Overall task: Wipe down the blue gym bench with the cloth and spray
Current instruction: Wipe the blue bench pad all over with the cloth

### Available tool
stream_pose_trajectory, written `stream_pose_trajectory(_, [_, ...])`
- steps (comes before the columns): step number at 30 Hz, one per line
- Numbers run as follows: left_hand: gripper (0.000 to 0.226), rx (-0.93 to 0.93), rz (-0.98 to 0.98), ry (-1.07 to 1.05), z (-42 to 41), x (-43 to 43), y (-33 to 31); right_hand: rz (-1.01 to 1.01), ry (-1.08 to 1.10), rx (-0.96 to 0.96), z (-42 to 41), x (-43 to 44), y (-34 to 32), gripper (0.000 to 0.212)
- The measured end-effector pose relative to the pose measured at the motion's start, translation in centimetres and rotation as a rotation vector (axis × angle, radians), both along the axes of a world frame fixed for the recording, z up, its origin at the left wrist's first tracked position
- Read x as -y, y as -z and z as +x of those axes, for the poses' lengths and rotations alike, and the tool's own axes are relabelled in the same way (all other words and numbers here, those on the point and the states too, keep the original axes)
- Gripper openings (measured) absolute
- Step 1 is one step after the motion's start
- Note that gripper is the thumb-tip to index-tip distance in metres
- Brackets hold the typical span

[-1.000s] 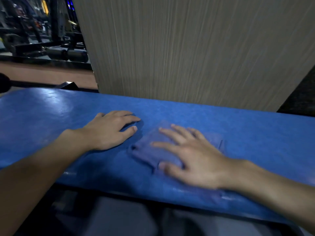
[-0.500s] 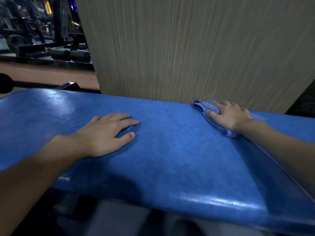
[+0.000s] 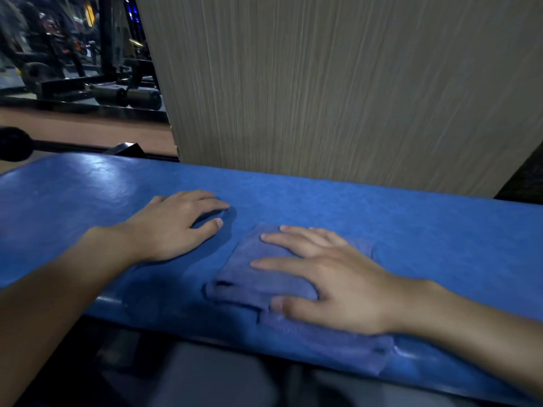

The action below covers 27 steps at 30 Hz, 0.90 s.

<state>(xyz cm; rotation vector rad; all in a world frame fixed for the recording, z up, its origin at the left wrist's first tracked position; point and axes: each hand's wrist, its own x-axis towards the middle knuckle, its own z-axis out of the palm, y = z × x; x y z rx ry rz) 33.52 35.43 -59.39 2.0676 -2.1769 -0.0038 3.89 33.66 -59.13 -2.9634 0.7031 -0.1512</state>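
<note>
The blue gym bench runs across the view from left to right. A folded blue-grey cloth lies on its near middle, reaching the front edge. My right hand presses flat on the cloth, fingers spread and pointing left. My left hand rests flat on the bare pad just left of the cloth, holding nothing. No spray bottle is in view.
A tall wood-grain panel stands right behind the bench. Dark gym machines and roller pads sit on the floor at the far left. A black bar with a round end juts in behind the bench's left end.
Half a second ago my right hand held the cloth at the far right edge of the pad; it has swept back toward me and left. My left hand has stayed put.
</note>
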Motion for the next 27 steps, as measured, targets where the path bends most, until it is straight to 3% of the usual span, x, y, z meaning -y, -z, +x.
stream_pose_trajectory(3, [0.082, 0.019, 0.019, -0.01, -0.1, -0.2, 0.2, 0.003, 0.166, 0.059, -0.4, 4.9, 0.3, 0.066])
stream_pose_trajectory(7, [0.085, 0.012, 0.041, -0.011, -0.1, -0.4, 0.2, -0.047, 0.586, 0.034, -3.3, 14.6, 0.2, 0.081])
stream_pose_trajectory(9, [0.086, 0.011, 0.039, -0.006, 0.0, -0.3, 0.2, -0.011, 0.804, -0.02, -4.2, 17.5, -0.2, 0.074])
stream_pose_trajectory(12, [0.084, 0.009, 0.039, 0.008, 0.1, -0.1, 0.3, -0.008, 0.902, -0.064, -3.3, 17.7, 0.1, 0.057])
stream_pose_trajectory(15, [0.079, -0.011, 0.029, 0.02, 0.3, 0.2, 0.1, -0.044, 0.739, -0.062, -1.0, 14.0, 0.2, 0.064])
stream_pose_trajectory(18, [0.076, -0.027, 0.019, 0.02, 0.7, 0.4, 0.1, -0.061, 0.433, -0.089, 1.6, 7.3, 0.0, 0.08])
stream_pose_trajectory(22, [0.074, -0.043, -0.006, 0.017, 1.4, 0.0, 0.1, -0.035, 0.034, -0.096, 3.2, -1.3, -0.1, 0.07])
stream_pose_trajectory(27, [0.078, -0.05, -0.01, 0.009, 1.5, -0.3, 0.0, -0.011, -0.008, -0.016, 2.7, 0.9, -0.3, 0.064])
